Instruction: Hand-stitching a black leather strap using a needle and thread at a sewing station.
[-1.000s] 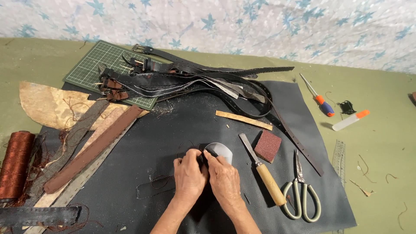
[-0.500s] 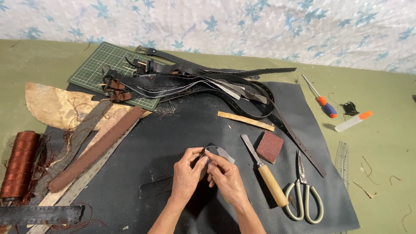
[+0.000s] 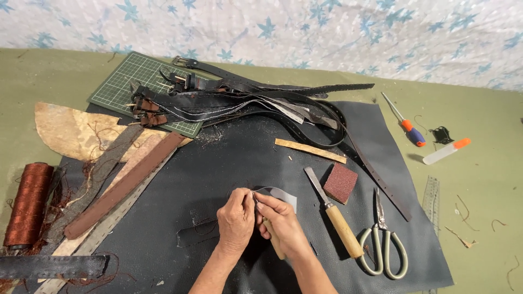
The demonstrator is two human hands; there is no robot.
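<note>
My left hand (image 3: 235, 220) and my right hand (image 3: 282, 223) meet over a large black leather sheet (image 3: 229, 163). Both pinch a small grey leather piece (image 3: 279, 194) at its left edge. A tan wooden handle (image 3: 275, 245) pokes out from under my right hand; how it is held is hidden. A dark leather strip (image 3: 197, 234) lies just left of my left wrist.
A chisel with a wooden handle (image 3: 335, 213), a brown sanding block (image 3: 340, 182) and scissors (image 3: 383, 239) lie to the right. Black belts (image 3: 234, 100) pile over a green cutting mat (image 3: 139, 87). A brown thread spool (image 3: 28, 204) and leather strips (image 3: 122, 185) lie left. A screwdriver (image 3: 404, 121) and a white marker (image 3: 445, 151) lie far right.
The view has shifted slightly. My hands drew closer to me, and the grey piece turned so more of its flat face shows.
</note>
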